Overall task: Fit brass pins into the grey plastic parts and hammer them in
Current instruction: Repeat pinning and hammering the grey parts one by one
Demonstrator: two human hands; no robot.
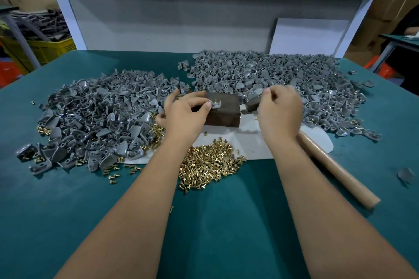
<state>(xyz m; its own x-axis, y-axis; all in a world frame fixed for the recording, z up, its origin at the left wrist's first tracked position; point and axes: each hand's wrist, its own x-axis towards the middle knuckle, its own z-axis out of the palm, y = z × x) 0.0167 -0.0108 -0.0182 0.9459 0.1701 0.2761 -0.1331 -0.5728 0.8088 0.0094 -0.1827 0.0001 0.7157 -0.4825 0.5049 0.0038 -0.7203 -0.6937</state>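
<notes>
On the dark metal block (223,112) at the table's middle rests a grey plastic part (215,104) with a brass pin standing in it. My left hand (184,112) pinches that part at its left side. Right of the block, my right hand (280,108) hovers with curled fingers over a hammer head (251,105); whether it holds anything small is hidden. The hammer's wooden handle (335,169) lies on the table, running toward the front right under my right forearm. A heap of loose brass pins (209,162) sits just in front of the block.
A big pile of grey parts (97,118) spreads at the left, another (272,77) at the back right. A white sheet (249,142) lies under the block. One stray grey part (405,174) sits at the right edge. The green table mat (226,222) fills the foreground.
</notes>
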